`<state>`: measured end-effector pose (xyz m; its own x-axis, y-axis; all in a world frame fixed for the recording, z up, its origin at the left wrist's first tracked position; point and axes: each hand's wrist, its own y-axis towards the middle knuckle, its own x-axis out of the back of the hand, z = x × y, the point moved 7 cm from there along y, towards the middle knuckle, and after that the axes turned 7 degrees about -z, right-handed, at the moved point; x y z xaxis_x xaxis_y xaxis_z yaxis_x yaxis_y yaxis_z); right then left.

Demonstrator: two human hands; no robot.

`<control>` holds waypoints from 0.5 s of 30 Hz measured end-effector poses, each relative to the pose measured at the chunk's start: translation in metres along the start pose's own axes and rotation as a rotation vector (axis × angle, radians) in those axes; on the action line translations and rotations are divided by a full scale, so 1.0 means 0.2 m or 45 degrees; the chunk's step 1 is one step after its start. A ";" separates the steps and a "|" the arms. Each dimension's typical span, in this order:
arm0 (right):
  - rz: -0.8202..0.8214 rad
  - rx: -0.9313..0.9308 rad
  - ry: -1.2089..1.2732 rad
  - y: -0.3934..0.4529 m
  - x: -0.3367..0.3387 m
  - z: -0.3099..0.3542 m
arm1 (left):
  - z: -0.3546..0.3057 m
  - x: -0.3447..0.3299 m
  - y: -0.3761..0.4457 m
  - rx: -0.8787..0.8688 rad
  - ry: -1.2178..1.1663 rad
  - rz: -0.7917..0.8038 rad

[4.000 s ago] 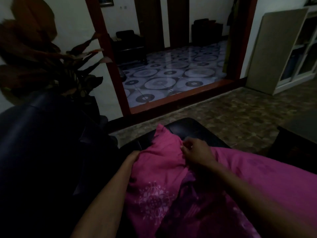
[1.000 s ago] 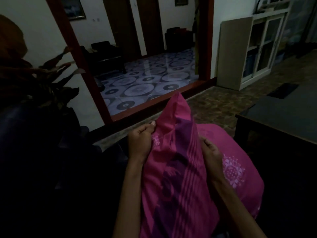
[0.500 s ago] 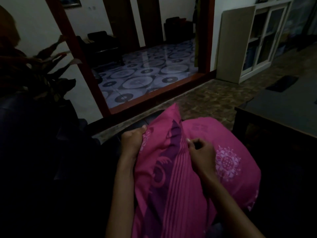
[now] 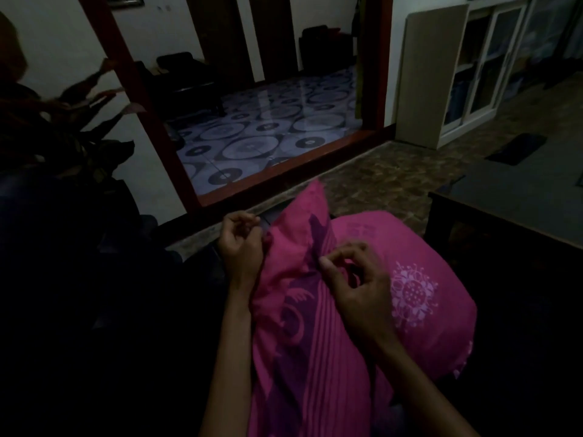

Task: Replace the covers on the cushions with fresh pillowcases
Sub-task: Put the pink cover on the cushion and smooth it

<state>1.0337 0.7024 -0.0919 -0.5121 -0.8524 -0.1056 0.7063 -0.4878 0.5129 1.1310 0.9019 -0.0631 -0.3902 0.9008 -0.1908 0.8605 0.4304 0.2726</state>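
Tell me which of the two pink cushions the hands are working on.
The front striped cushion, standing on edge between the left hand and right hand. The other cushion, bearing a white flower print, lies behind it, untouched.

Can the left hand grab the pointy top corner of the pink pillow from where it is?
Probably yes. The left hand sits at the striped pink fabric cushion's edge, just below its raised corner, with nothing between them. The right hand is lower down, out of the way.

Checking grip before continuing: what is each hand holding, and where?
Left hand grips the striped pink pillowcase at its left edge; right hand pinches its fabric mid-front, near the top.
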 end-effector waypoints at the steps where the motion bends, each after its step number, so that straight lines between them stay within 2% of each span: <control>1: -0.041 -0.023 -0.010 0.00 0.02 -0.04 | -0.01 -0.01 -0.01 -0.036 -0.091 0.116; 3: -0.131 -0.058 -0.040 0.01 0.06 -0.08 | -0.03 -0.08 -0.06 -0.082 -0.159 0.466; 4: -0.166 -0.073 -0.059 0.02 0.07 -0.09 | -0.04 -0.12 -0.09 -0.125 -0.081 0.622; 6: -0.202 -0.090 -0.086 0.04 0.07 -0.09 | -0.07 -0.14 -0.13 -0.240 0.132 0.764; 8: -0.237 -0.088 -0.101 0.07 0.08 -0.09 | -0.10 -0.15 -0.14 -0.316 0.309 0.782; 11: -0.267 -0.065 -0.126 0.15 0.06 -0.09 | -0.09 -0.11 -0.11 -0.315 0.438 0.749; 15: -0.248 -0.028 -0.076 0.18 -0.01 -0.08 | -0.04 0.01 -0.05 -0.278 0.341 0.527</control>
<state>1.0684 0.6827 -0.0864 -0.6676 -0.7292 -0.1503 0.6012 -0.6470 0.4690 1.1193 0.8989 -0.0593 -0.1274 0.9687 0.2132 0.8830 0.0128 0.4692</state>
